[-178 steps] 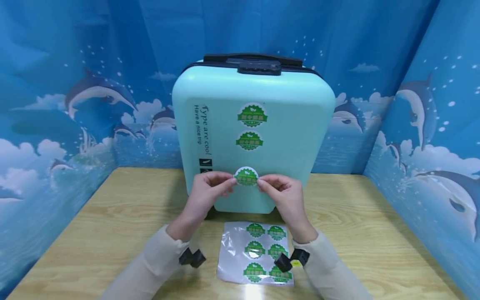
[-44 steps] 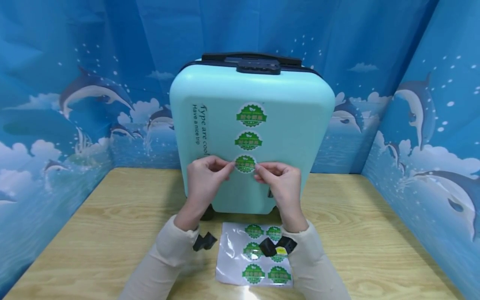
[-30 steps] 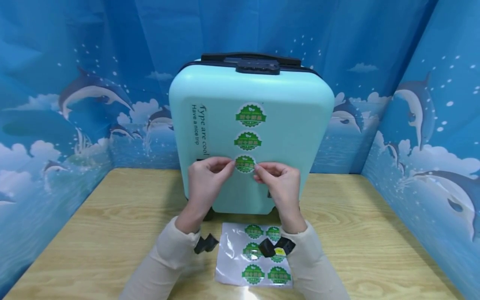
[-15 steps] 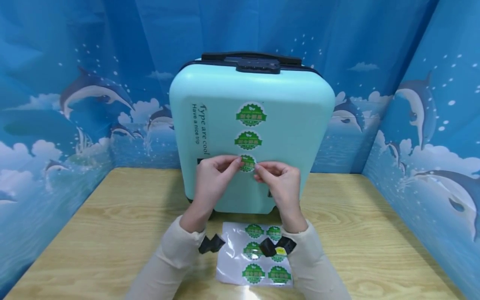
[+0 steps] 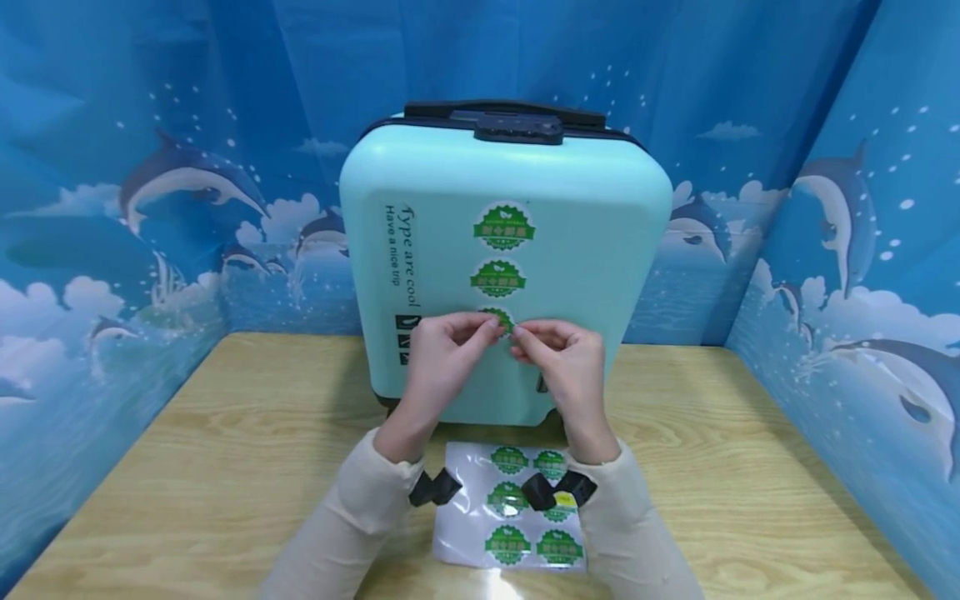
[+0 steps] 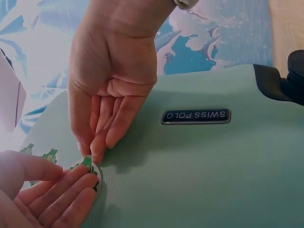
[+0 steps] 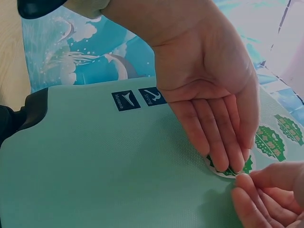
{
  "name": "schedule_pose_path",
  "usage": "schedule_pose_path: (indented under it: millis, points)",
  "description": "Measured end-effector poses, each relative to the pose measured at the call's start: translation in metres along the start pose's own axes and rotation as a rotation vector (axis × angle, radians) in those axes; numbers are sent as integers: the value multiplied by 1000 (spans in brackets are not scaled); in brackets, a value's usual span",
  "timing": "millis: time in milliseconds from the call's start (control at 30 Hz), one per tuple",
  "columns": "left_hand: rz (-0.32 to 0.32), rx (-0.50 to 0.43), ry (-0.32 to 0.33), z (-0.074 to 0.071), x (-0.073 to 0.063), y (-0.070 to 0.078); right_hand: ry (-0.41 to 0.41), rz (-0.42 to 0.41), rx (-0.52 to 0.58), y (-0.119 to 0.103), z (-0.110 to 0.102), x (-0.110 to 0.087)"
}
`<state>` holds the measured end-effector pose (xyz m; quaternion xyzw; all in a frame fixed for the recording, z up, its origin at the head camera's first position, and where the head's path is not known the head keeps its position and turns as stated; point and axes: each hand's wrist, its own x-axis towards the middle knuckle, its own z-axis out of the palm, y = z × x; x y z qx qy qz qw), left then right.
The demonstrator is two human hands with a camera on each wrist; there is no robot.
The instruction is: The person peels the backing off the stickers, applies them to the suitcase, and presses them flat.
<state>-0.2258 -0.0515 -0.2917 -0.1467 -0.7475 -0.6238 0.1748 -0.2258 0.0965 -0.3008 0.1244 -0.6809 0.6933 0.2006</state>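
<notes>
In the head view a round green sticker (image 5: pixel 504 318) lies low in a column on the mint suitcase (image 5: pixel 592 250), partly covered by fingers. The fingertips of my left hand (image 5: pixel 441 367) press over its left and middle part; in the right wrist view those fingers (image 7: pixel 216 137) lie nearly straight across the sticker (image 7: pixel 248 165). My right hand (image 5: pixel 570 367) pinches the right edge between thumb and forefinger. In the left wrist view that edge of the sticker (image 6: pixel 90 162) stands slightly raised at the right hand's fingertips.
Two matching stickers, one upper (image 5: pixel 505 227) and one lower (image 5: pixel 498 278), are stuck above. A sheet of several more stickers (image 5: pixel 465 517) lies on the wooden table (image 5: pixel 225 467) below my wrists. A dolphin-printed curtain (image 5: pixel 285 100) surrounds the table.
The sticker was raised from lower down against the suitcase. My left fingertips then slid right from its left edge onto its middle; the right hand keeps its pinch at the right edge.
</notes>
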Motion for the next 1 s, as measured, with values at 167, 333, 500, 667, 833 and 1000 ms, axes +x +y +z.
schedule_pose_path:
  millis: [167, 333, 500, 667, 833, 1000]
  points:
    - [1, -1, -5, 4, 1, 2, 4, 11, -26, -2, -2, 0]
    - [10, -12, -11, 7, 2, 2, 9, 12, -45, -1, -4, 0]
    - [-3, -4, -23, 9, 1, 2, 20, 2, -52, -3, -6, -1]
    - [-17, 17, -34, 9, 0, 0, 28, 11, -57, -5, -7, -1]
    - [0, 13, -41, 9, -2, -2, 37, 17, -65, -8, -9, -1]
    - [22, -3, -40, 4, -6, -4, 13, -22, -63, -12, -12, -5]
